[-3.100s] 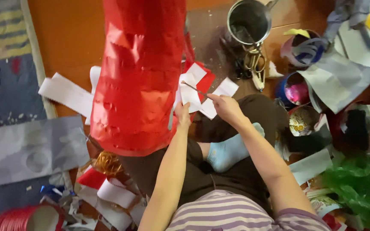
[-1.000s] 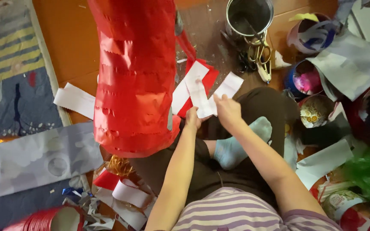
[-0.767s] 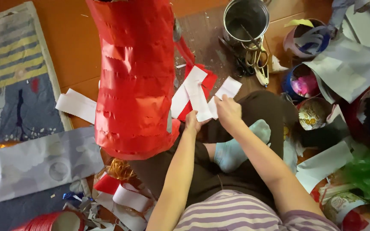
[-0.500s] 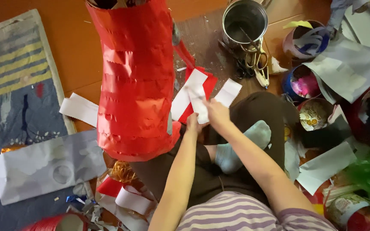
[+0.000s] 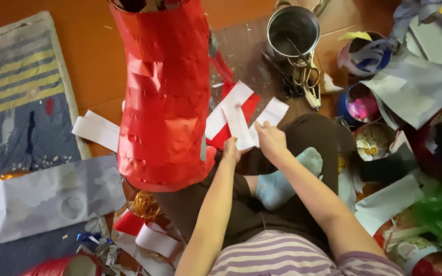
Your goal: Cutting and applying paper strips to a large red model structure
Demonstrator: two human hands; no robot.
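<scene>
Bare forearms, a purple-and-white striped shirt (image 5: 277,255), dark brown trousers (image 5: 216,214), light blue sock (image 5: 282,179).

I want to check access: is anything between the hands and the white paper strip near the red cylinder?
Nothing visible stands between them. The left hand and the right hand both already touch the white paper strip at its lower end. The red cylinder hangs just beside it, to the left.

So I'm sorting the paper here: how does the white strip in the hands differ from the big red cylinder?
The white strip is small, flat and plain, pinched between the left hand and right hand; the red cylinder is far larger, rounded, upright and covered in overlapping layered bands, with neither hand gripping it. Both look like paper.
</scene>
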